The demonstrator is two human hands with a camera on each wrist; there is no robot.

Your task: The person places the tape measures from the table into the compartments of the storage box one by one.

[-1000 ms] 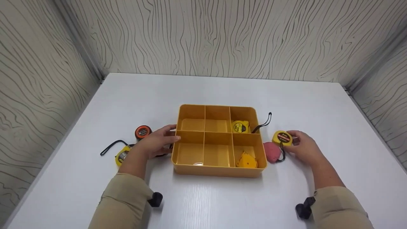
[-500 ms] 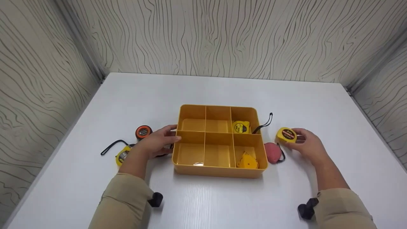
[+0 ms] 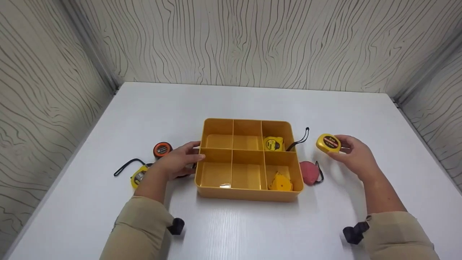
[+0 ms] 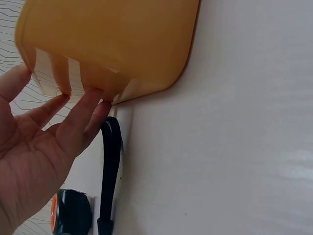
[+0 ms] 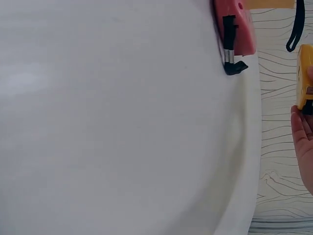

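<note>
While left hand (image 3: pixel 177 160) spreads against box edge (image 3: pixel 203 133), right hand (image 3: pixel 355 155) holds tape measure (image 3: pixel 327 143), wide tabletop (image 3: pixel 249 102) behind

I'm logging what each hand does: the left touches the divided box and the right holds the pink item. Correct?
Not quite: the head view shows the right hand holding a yellow tape measure, not the pink item. The left hand does touch the divided box.

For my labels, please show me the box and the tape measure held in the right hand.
Box (image 3: pixel 249 195): head view, on its front wall.
Held tape measure (image 3: pixel 329 143): head view, on its dark label.
</note>
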